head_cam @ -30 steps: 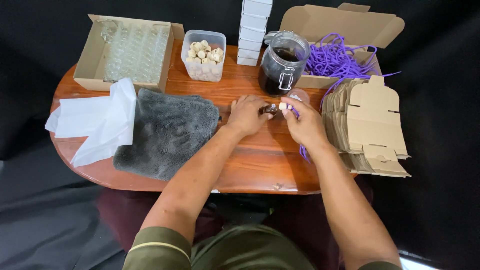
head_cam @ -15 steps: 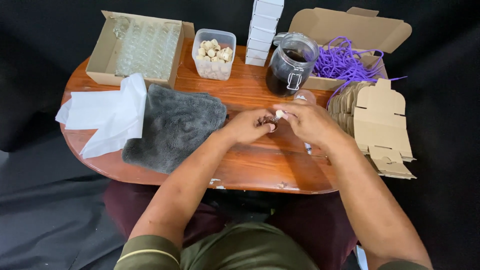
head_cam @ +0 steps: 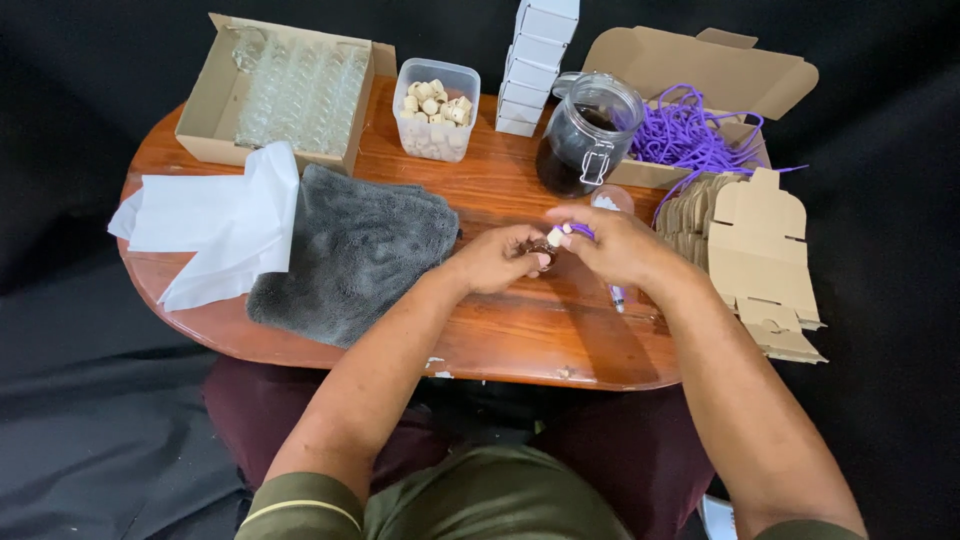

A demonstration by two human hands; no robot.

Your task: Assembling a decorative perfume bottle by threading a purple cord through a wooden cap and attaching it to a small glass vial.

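Purple cord [head_cam: 583, 230] meets a small dark bottle [head_cam: 541, 247] between both hands — left hand [head_cam: 497, 258] grasps the bottle, right hand [head_cam: 617, 245] pinches the cord — above the wooden table [head_cam: 520, 330].

Light bright, even, from above. Tabletop [head_cam: 520, 330] shows soft sheen at centre, no harsh glare. Small highlights on glass jar [head_cam: 585, 135] in upper middle. Shadows short and faint under hands and under grey cloth [head_cam: 350, 250]. White paper [head_cam: 215, 225] at left near overexposed. Black backdrop swallows detail round frame edges. Focus sharp at centre; slight wide-angle stretch at lower corners.
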